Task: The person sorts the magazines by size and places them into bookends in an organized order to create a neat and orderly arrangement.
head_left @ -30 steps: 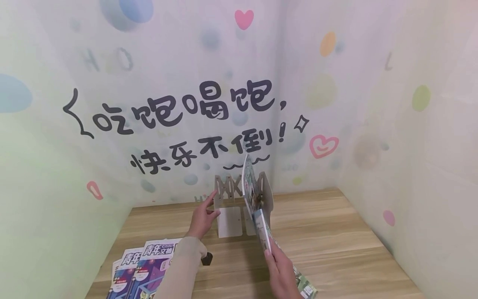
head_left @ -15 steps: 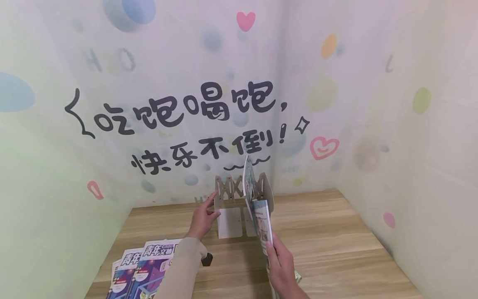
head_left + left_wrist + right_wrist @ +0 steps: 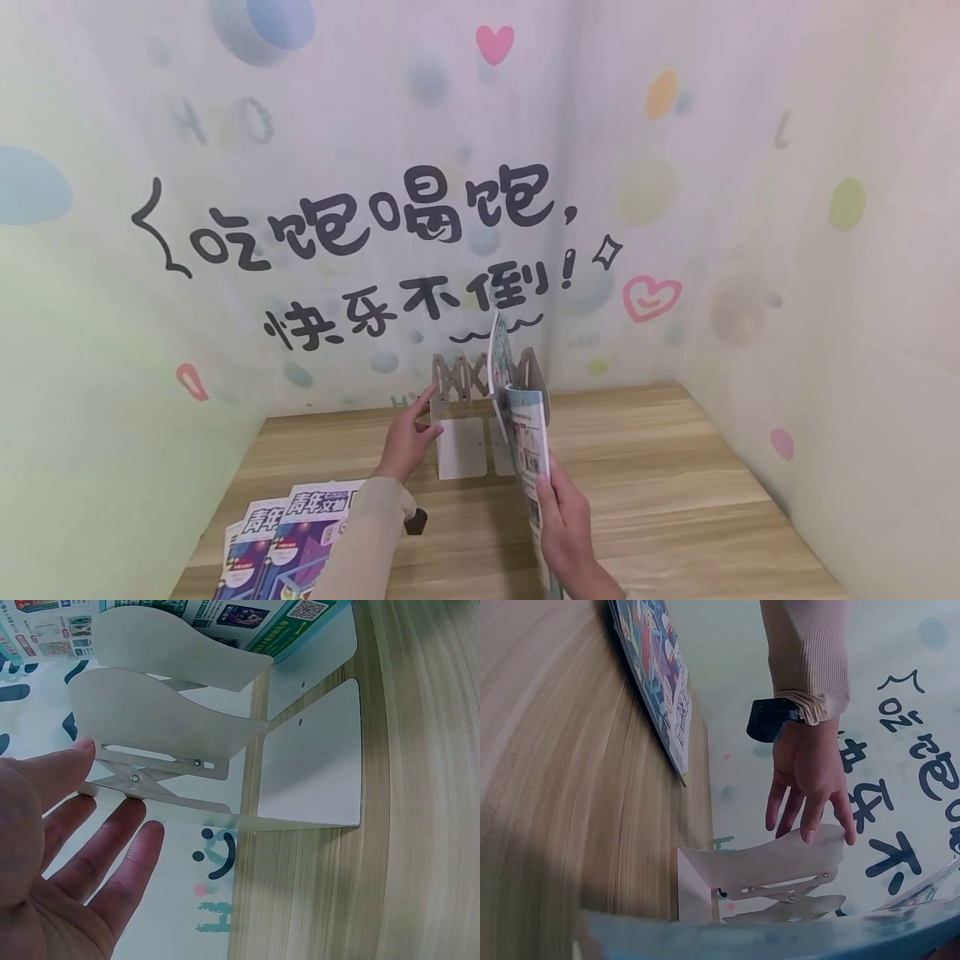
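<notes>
In the head view my left hand (image 3: 408,437) steadies the left end panel of a grey metal expandable bookend (image 3: 461,446). The left wrist view shows its thumb on one side of the panel edge and its fingertips at the other. My right hand (image 3: 566,521) grips an upright magazine (image 3: 531,467) by its near edge, thumb on the left face. The magazine's far end reaches the bookend's right part, beside another magazine (image 3: 497,358) standing there. Close to the right wrist camera, the held magazine's bluish edge (image 3: 765,937) spans the bottom; the right hand is mostly hidden there.
Overlapping magazines (image 3: 300,533) with purple covers lie at the table's front left, partly behind the left sleeve (image 3: 367,533). A black watch (image 3: 771,720) is on the left wrist. The wood-grain table (image 3: 660,483) meets a printed wall sheet (image 3: 337,125) at its back.
The right hand has turned the magazine from slanting to nearly upright and raised it slightly towards the bookend, showing more of its left face. The left hand stays put.
</notes>
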Demonstrator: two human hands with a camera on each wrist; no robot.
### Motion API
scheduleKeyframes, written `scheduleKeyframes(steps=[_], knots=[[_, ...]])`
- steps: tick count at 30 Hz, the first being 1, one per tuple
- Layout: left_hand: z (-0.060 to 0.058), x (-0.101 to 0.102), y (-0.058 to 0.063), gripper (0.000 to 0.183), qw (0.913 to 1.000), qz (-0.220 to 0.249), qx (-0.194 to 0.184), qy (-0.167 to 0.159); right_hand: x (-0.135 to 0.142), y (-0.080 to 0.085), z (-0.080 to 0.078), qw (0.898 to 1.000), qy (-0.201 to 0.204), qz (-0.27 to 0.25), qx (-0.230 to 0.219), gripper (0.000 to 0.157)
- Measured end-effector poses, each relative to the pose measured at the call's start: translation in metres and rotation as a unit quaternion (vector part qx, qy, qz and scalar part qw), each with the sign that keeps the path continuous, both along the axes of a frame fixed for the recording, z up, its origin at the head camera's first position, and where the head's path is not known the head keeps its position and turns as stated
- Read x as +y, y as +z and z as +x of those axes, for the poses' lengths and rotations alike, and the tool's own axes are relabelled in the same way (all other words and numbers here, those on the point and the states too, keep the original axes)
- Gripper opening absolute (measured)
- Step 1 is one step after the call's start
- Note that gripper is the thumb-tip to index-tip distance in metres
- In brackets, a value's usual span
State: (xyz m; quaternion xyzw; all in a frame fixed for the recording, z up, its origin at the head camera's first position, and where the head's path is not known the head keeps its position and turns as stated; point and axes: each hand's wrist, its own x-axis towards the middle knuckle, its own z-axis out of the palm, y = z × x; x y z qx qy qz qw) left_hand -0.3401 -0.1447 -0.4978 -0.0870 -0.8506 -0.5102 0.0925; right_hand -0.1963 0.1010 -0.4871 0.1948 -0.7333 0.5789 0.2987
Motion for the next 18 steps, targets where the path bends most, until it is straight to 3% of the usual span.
scheduleKeyframes(steps=[11, 18], knots=[[0.001, 0.0, 0.001, 0.072, 1.0, -0.002, -0.003, 0.002, -0.002, 0.001, -0.011, 0.999, -0.031, 0.009, 0.025, 0.045], [0.0, 0.0, 0.001, 0.072, 1.0, -0.002, 0.0, 0.001, -0.007, 0.022, -0.004, 0.994, -0.054, 0.029, 0.085, 0.043]])
